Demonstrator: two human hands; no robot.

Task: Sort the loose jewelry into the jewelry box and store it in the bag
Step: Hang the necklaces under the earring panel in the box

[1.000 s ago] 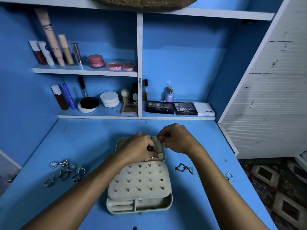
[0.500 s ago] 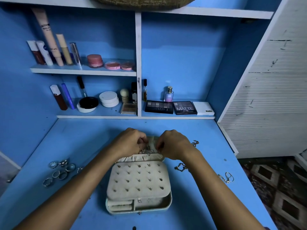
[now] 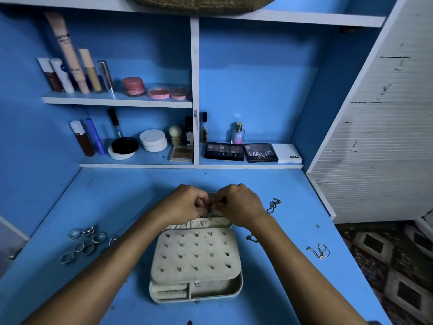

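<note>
The jewelry box [image 3: 195, 261] sits in the middle of the counter [image 3: 131, 191]. Rings [image 3: 85, 242] lie to its left, chains [image 3: 319, 250] to its right. Shelves [image 3: 117, 102] with makeup stand behind it.

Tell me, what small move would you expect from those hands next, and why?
Probably lowering the small chain into the gathered pocket of the jewelry box: left hand and right hand pinch it together right above that pocket.
</note>
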